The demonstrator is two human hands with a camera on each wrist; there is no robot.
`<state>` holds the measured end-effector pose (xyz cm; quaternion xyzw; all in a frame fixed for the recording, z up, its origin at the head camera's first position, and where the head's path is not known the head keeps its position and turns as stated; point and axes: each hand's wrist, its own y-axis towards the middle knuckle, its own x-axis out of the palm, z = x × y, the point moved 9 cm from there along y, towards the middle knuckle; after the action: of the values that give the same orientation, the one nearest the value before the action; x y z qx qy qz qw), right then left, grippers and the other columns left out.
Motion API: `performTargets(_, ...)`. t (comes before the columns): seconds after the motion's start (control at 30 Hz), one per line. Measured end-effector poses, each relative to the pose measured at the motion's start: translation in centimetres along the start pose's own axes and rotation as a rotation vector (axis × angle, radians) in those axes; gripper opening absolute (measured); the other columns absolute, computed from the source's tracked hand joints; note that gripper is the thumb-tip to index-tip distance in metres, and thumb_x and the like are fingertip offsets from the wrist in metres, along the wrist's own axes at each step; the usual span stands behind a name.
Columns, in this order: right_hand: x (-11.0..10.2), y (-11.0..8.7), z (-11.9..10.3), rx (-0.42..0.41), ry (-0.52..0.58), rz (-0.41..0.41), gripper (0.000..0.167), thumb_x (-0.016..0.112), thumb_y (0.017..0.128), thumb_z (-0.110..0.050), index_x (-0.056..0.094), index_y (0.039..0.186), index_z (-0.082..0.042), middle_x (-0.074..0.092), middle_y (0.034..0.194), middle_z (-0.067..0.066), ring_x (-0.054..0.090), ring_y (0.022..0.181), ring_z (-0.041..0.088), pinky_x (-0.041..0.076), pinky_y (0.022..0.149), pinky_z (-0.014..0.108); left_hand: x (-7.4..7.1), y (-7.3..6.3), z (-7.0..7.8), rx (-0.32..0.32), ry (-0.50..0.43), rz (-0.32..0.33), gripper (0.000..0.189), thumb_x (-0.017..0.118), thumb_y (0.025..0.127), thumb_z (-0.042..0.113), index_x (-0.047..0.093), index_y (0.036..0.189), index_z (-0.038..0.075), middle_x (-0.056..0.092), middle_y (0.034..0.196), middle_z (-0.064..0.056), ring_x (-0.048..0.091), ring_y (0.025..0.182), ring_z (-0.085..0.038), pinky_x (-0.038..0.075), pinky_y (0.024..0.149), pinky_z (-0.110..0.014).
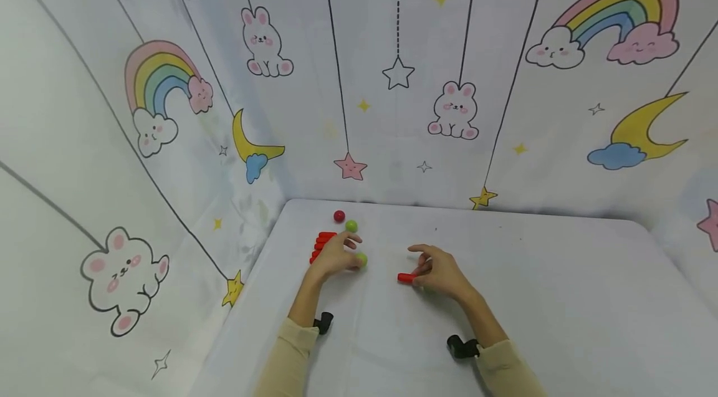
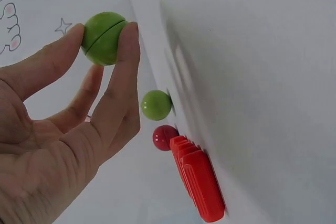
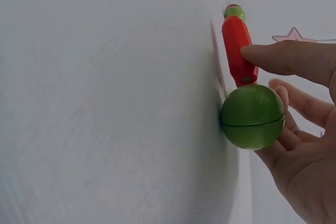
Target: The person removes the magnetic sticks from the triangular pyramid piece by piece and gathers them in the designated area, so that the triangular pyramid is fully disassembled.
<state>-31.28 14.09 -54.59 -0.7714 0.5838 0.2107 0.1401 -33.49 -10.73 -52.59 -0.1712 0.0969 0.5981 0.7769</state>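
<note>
My left hand (image 1: 335, 258) pinches a green ball (image 2: 105, 38) between thumb and fingertips; a seam line runs round the ball. Just beyond that hand lies a row of red faceted bars (image 2: 203, 187), partly covered by it in the head view. My right hand (image 1: 443, 272) holds a single red bar (image 3: 239, 51) by one end, the thumb against its side. Close under the right palm sits another seamed green ball (image 3: 253, 116), mostly hidden by the hand in the head view.
Behind the row of bars, a red ball (image 1: 339, 216) and a green ball (image 1: 351, 225) rest on the white-covered table (image 1: 561, 297). A printed cloth backdrop (image 1: 314, 104) stands along the table's far and left sides.
</note>
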Motion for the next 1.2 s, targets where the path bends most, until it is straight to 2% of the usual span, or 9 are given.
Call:
performTargets(0.17, 0.0, 0.0, 0.3, -0.019, -0.039, -0.011, 0.072, 0.088, 0.071, 0.009, 0.064, 0.138, -0.005, 0.059, 0.097, 0.007, 0.07, 0.092, 0.017, 0.056, 0.073, 0.028, -0.2, 0.5, -0.1, 0.002, -0.005, 0.045, 0.052, 0.078, 0.087, 0.0, 0.059, 0.135, -0.003, 0.056, 0.133, -0.03, 0.072, 0.082, -0.023, 0.063, 0.079, -0.035)
performTargets(0.4, -0.4, -0.1, 0.1, -0.033, -0.065, -0.02, 0.067, 0.087, 0.073, 0.006, 0.066, 0.135, -0.007, 0.061, 0.096, 0.007, 0.065, 0.089, 0.019, 0.054, 0.071, 0.031, -0.9, 1.6, 0.2, 0.024, -0.001, 0.17, 0.048, 0.077, 0.087, -0.001, 0.06, 0.133, -0.006, 0.056, 0.135, -0.029, 0.072, 0.088, -0.024, 0.062, 0.078, -0.034)
performTargets(0.5, -0.4, -0.1, 0.2, -0.031, -0.073, -0.018, 0.067, 0.087, 0.072, 0.005, 0.067, 0.135, -0.007, 0.061, 0.095, 0.006, 0.064, 0.088, 0.018, 0.054, 0.071, 0.031, -1.4, 2.1, 0.3, 0.036, -0.022, 0.226, 0.047, 0.077, 0.087, -0.003, 0.06, 0.131, -0.007, 0.056, 0.133, -0.028, 0.071, 0.092, -0.025, 0.063, 0.078, -0.034)
performTargets(0.7, -0.2, 0.0, 0.7, -0.019, -0.067, -0.009, 0.066, 0.087, 0.072, 0.006, 0.068, 0.133, -0.007, 0.061, 0.095, 0.005, 0.063, 0.089, 0.019, 0.054, 0.07, 0.029, -2.1, 3.4, 0.4, 0.081, -0.097, 0.297, 0.045, 0.076, 0.085, -0.009, 0.06, 0.127, -0.011, 0.056, 0.128, -0.03, 0.072, 0.092, -0.027, 0.064, 0.077, -0.04)
performTargets(0.93, -0.1, -0.1, 0.7, -0.013, -0.084, -0.002, 0.064, 0.089, 0.072, 0.004, 0.069, 0.132, -0.008, 0.061, 0.094, 0.004, 0.06, 0.088, 0.02, 0.053, 0.07, 0.029, -2.4, 4.7, 0.6, 0.109, -0.053, 0.337, 0.045, 0.077, 0.084, -0.01, 0.061, 0.126, -0.012, 0.055, 0.127, -0.028, 0.073, 0.097, -0.032, 0.063, 0.072, -0.034)
performTargets(1.2, 0.0, -0.4, 0.4, -0.006, -0.084, -0.007, 0.063, 0.088, 0.074, 0.004, 0.069, 0.132, -0.008, 0.061, 0.095, 0.004, 0.06, 0.088, 0.019, 0.052, 0.072, 0.031, -1.7, 5.9, 1.6, 0.133, -0.037, 0.315, 0.043, 0.076, 0.084, -0.013, 0.062, 0.125, -0.012, 0.054, 0.131, -0.033, 0.07, 0.104, -0.036, 0.062, 0.072, -0.031)
